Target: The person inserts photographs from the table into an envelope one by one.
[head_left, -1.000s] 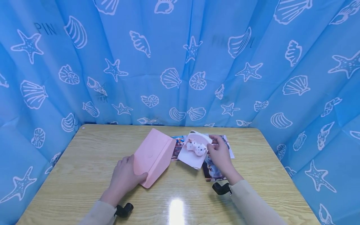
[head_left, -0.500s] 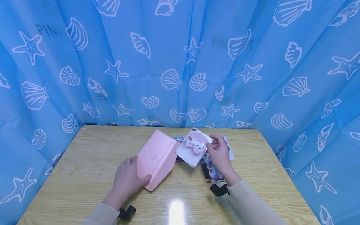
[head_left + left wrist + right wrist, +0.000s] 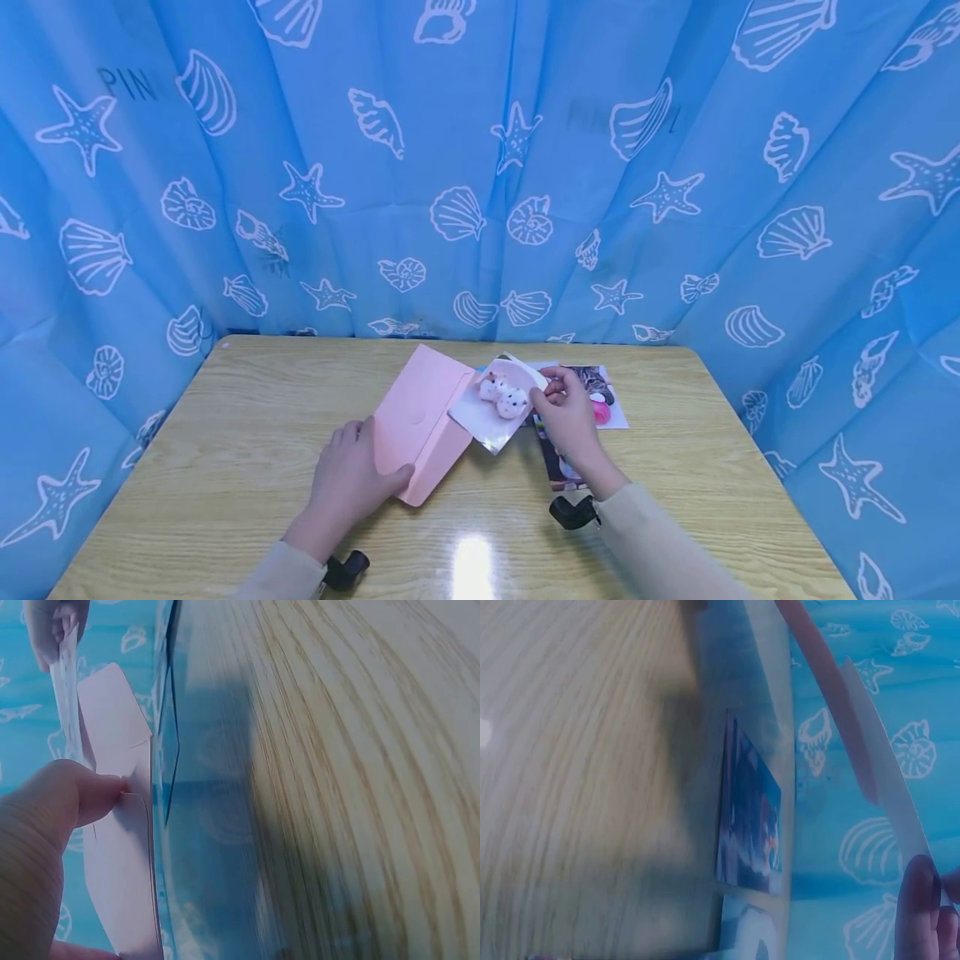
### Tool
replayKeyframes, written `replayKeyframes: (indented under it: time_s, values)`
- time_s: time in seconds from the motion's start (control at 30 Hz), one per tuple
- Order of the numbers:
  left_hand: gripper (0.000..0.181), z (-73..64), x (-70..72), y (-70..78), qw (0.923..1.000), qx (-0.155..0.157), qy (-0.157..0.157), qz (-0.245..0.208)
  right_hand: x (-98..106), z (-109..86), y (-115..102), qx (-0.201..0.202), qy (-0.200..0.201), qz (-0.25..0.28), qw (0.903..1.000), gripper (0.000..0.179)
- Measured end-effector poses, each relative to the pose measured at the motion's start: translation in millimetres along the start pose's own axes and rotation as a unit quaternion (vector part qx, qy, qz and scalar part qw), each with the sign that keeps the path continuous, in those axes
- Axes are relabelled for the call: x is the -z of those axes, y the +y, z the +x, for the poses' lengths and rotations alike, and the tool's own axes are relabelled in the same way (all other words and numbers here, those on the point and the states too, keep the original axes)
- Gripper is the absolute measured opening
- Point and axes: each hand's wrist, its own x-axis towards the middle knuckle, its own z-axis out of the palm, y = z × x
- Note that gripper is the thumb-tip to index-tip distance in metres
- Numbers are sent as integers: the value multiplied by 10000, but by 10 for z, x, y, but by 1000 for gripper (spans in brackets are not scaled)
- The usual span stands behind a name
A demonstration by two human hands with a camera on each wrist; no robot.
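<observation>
My left hand (image 3: 352, 471) grips a pink envelope (image 3: 420, 400), its thumb pressed on the side near the opening. The envelope is tilted, raised over the table, with its open side facing right. Between thumb and fingers my right hand (image 3: 564, 417) pinches a few photo prints (image 3: 491, 425); the top one shows two white spotted figures on pale pink. The prints' left edge overlaps the envelope's mouth. In the left wrist view the prints (image 3: 67, 705) stand edge-on against the envelope's flap (image 3: 112, 701). The right wrist view shows the prints (image 3: 892, 776) beside the envelope's edge (image 3: 840, 705).
More photo prints lie on the wooden table (image 3: 262, 433) under and beyond my right hand: one with a striped animal and a pink patch (image 3: 602, 400), another dark one (image 3: 555, 467) nearer me. A blue shell-patterned curtain (image 3: 480, 167) hangs behind the table and at its sides.
My right hand has moved left with the prints, bringing their edge over the envelope's mouth. My left hand and the envelope have shifted slightly right. More of the far-right print shows.
</observation>
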Motion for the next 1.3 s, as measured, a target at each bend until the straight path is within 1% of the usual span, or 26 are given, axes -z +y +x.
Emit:
replayKeyframes:
  time_s: [0.2,0.43,0.6,0.87,1.03,1.13,1.3]
  values:
    - [100,2,-23,34,9999,57,-100,-69,-58,-4,42,69,-25,-199,9998,35]
    - [99,5,-54,60,10000,-47,-31,-35,-93,-30,66,-2,-106,-379,9992,36]
    - [100,3,-50,82,10000,-3,-45,-32,-112,-45,74,-25,-180,-541,9984,36]
    - [100,-6,-61,106,10000,59,-19,-19,-143,-87,57,-147,-319,-485,9982,31]
    - [99,-28,-59,108,10000,25,41,11,-149,-106,46,-64,-329,-523,9981,32]
    - [98,-30,-54,103,10000,18,80,44,-140,-100,44,62,-180,-602,9980,33]
    - [98,-31,-42,101,9998,8,143,132,-122,-82,30,227,137,-452,9986,34]
